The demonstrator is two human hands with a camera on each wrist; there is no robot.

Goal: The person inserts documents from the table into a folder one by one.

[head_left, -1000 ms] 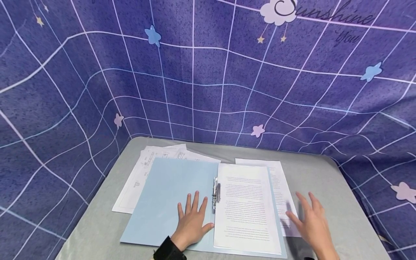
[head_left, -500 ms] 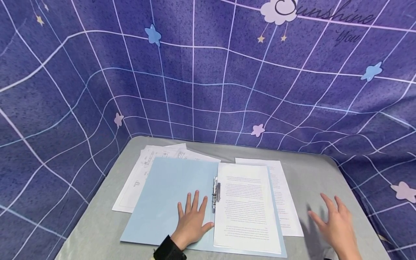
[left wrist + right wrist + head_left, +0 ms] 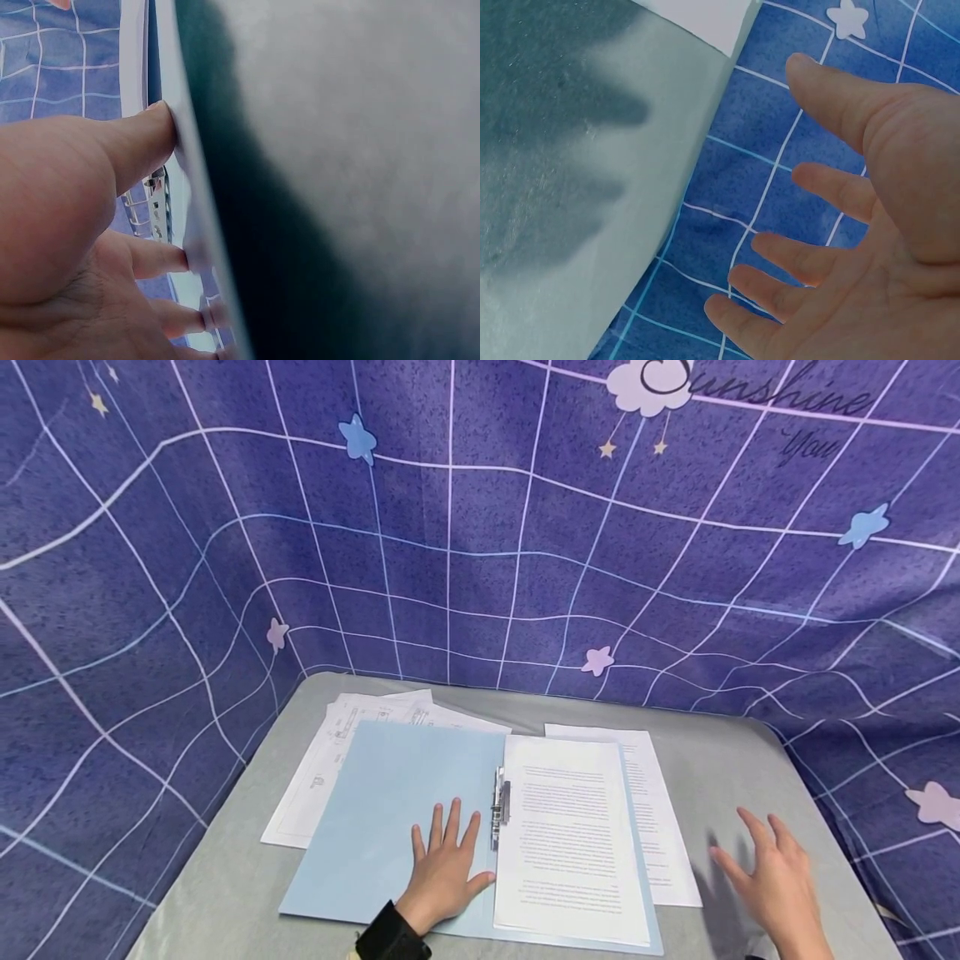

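Note:
A light blue folder (image 3: 405, 793) lies spread flat on the table, with a metal clip (image 3: 500, 806) along its spine. On its right half rests a stack of printed sheets (image 3: 573, 852). My left hand (image 3: 442, 877) presses on the bare left cover, fingers spread and straight, thumb close to the spine; in the left wrist view its fingertips (image 3: 161, 112) touch the cover. To the right of the folder, my right hand (image 3: 780, 885) hovers over the grey cloth with fingers relaxed and apart, holding nothing. The right wrist view shows its palm and loosely spread fingers (image 3: 802, 262).
Loose sheets with line drawings (image 3: 300, 802) stick out from under the folder's left side. Another printed page (image 3: 663, 843) lies partly under its right edge. A grey cloth covers the table (image 3: 720, 760); a purple patterned curtain (image 3: 480, 527) hangs behind and at the sides.
My right hand has moved right, away from the loose printed page and over the grey cloth, then stayed there. The left hand keeps its place on the folder.

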